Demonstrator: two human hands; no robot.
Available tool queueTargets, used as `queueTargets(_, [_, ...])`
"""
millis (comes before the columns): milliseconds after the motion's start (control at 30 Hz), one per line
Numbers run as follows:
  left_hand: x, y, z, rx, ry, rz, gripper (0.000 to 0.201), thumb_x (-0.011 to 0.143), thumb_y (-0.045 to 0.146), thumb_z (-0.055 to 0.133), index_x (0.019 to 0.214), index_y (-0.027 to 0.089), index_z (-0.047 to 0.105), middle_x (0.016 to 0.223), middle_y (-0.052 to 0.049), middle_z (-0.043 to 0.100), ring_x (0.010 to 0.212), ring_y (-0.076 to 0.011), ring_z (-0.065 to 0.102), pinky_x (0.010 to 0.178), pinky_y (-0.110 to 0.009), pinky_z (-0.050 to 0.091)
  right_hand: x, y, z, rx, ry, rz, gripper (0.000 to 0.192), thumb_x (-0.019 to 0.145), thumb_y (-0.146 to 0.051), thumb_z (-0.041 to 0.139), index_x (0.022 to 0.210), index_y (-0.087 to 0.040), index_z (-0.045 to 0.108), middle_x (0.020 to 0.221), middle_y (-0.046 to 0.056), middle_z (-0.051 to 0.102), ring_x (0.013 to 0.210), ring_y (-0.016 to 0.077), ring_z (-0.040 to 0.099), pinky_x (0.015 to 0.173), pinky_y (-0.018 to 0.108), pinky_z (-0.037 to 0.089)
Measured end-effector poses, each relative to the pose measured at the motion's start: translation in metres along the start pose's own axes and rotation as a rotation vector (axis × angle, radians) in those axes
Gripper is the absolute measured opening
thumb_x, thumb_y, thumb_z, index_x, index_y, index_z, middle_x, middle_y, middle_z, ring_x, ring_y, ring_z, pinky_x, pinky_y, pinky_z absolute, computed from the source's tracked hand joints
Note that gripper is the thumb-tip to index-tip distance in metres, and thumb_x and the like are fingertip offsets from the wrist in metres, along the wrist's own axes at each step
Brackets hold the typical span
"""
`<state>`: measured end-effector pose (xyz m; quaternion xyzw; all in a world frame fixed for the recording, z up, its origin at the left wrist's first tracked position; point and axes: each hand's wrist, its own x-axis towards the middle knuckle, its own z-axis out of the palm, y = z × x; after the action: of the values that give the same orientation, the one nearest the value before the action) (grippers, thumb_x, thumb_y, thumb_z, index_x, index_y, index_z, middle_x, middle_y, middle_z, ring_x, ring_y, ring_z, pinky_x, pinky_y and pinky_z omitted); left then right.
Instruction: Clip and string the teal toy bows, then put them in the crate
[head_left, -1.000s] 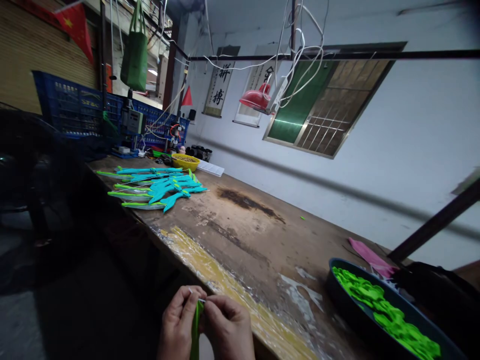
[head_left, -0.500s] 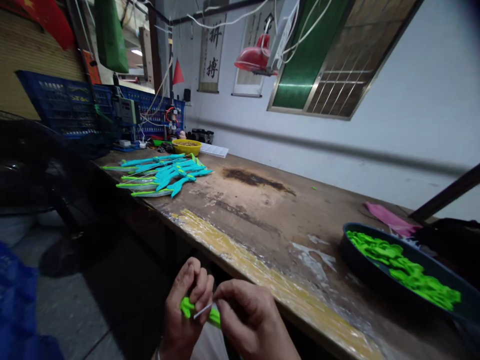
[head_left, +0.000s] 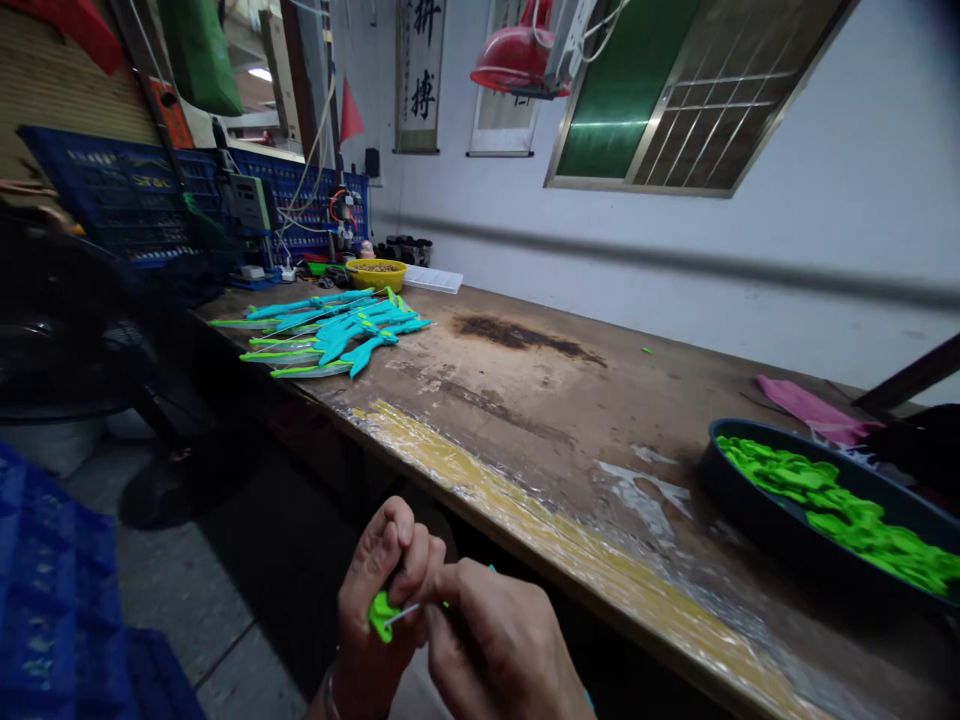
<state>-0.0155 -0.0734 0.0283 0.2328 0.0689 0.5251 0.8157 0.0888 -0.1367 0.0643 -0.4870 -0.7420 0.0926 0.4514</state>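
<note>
Low in front of the table edge, my left hand (head_left: 386,595) is closed around a bright green plastic piece (head_left: 380,618), whose end sticks out below the fingers. Close against it, my right hand (head_left: 502,635) pinches a thin white strand (head_left: 403,613) that runs to the green piece. Whether the strand is cord or a stiff rod I cannot tell. Most of the green piece is hidden by my fingers. A bit of turquoise shows behind my right hand.
A pile of turquoise and green plastic parts (head_left: 337,330) lies at the table's far left. A dark tray (head_left: 720,475) of green pieces (head_left: 855,510) stands at right, near a pink cloth (head_left: 814,408). A yellow bowl (head_left: 375,278) is at the back. Blue crates (head_left: 60,580) stand lower left.
The view has tilted down and shifted slightly. My right hand has moved closer over my left, covering more of the green piece. The grip on the white strand continues.
</note>
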Motion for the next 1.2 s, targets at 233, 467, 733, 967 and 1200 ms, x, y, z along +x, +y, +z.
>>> queueTargets(233, [-0.002, 0.0, 0.002, 0.044, 0.013, -0.01, 0.024, 0.094, 0.032, 0.058, 0.073, 0.021, 0.054, 0.051, 0.007, 0.021, 0.047, -0.0107, 0.021, 0.044, -0.023, 0.025, -0.004, 0.0, -0.004, 0.026, -0.039, 0.033, 0.021, 0.091, -0.008, 0.048, 0.101, -0.019, 0.064, 0.078, 0.002, 0.068, 0.066, 0.0115, 0.067, 0.063, 0.019, 0.047])
queueTargets(467, [-0.003, -0.001, 0.002, 0.036, 0.009, 0.005, 0.022, 0.096, 0.029, 0.056, 0.075, 0.021, 0.054, 0.052, 0.008, 0.02, 0.046, -0.0103, 0.022, 0.044, -0.022, 0.027, -0.005, -0.002, -0.006, 0.053, -0.045, 0.047, 0.023, 0.091, -0.007, 0.047, 0.103, -0.018, 0.064, 0.081, 0.003, 0.069, 0.07, 0.0125, 0.067, 0.066, 0.02, 0.049])
queueTargets(733, [-0.002, 0.0, 0.005, 0.017, -0.028, -0.004, 0.023, 0.097, 0.028, 0.053, 0.075, 0.021, 0.054, 0.052, 0.007, 0.02, 0.048, -0.0106, 0.018, 0.045, -0.023, 0.024, -0.006, -0.005, -0.005, 0.039, -0.042, 0.047, 0.022, 0.091, -0.007, 0.046, 0.1, -0.017, 0.064, 0.078, 0.003, 0.068, 0.067, 0.0121, 0.066, 0.063, 0.02, 0.047])
queueTargets(967, [-0.003, -0.001, 0.006, 0.069, -0.05, 0.009, 0.024, 0.098, 0.028, 0.05, 0.076, 0.022, 0.054, 0.052, 0.007, 0.022, 0.048, -0.0114, 0.023, 0.046, -0.024, 0.025, -0.004, -0.005, -0.002, 0.023, -0.041, 0.046, 0.021, 0.091, -0.008, 0.045, 0.098, -0.018, 0.062, 0.076, 0.001, 0.064, 0.064, 0.0116, 0.061, 0.061, 0.02, 0.044])
queueTargets(1200, [0.001, -0.001, 0.005, 0.093, 0.006, -0.041, 0.028, 0.098, 0.034, 0.053, 0.074, 0.02, 0.05, 0.059, 0.005, 0.035, 0.055, -0.0111, 0.03, 0.054, -0.024, 0.034, -0.004, -0.002, 0.011, -0.182, 0.024, -0.092, 0.018, 0.093, -0.008, 0.042, 0.085, -0.018, 0.056, 0.067, 0.0, 0.055, 0.055, 0.0123, 0.051, 0.052, 0.024, 0.037])
